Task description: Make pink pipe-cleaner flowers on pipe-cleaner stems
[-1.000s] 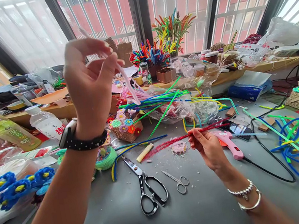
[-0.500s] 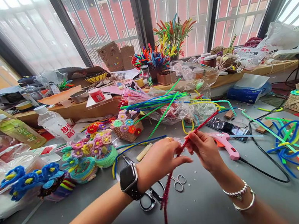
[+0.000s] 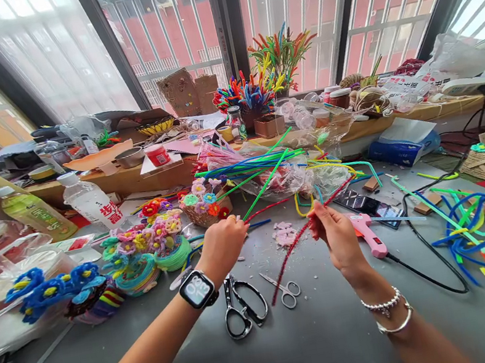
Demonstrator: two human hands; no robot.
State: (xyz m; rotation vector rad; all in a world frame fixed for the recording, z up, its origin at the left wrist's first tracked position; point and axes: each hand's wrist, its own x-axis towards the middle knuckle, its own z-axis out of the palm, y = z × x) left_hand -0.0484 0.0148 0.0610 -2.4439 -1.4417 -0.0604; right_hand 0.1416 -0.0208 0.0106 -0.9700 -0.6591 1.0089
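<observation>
My right hand (image 3: pixel 335 237) pinches a dark red pipe cleaner (image 3: pixel 287 261) between thumb and fingers. One end curves down to the left towards the small scissors (image 3: pixel 287 291), and the other rises to the upper right. Closed in a fist, my left hand (image 3: pixel 225 244) grips another red pipe cleaner (image 3: pixel 270 206), which sticks out to the right. The two hands are well apart. Below my left hand lie black-handled scissors (image 3: pixel 242 314). A pale pink crumbled lump (image 3: pixel 284 234) with scattered bits lies between the hands.
A pink glue gun (image 3: pixel 369 235) with a black cord and a phone (image 3: pixel 374 208) lie right of my right hand. Loose coloured pipe cleaners (image 3: pixel 480 227) spread at far right. Pipe-cleaner flower pots (image 3: pixel 171 253) and bottles (image 3: pixel 91 202) stand left. Plastic-wrapped bundles (image 3: pixel 264 171) lie behind.
My left hand has moved left, away from my right hand, with one red pipe cleaner. The other stays in my right hand, its lower end swung up. The small scissors and pink lump are uncovered.
</observation>
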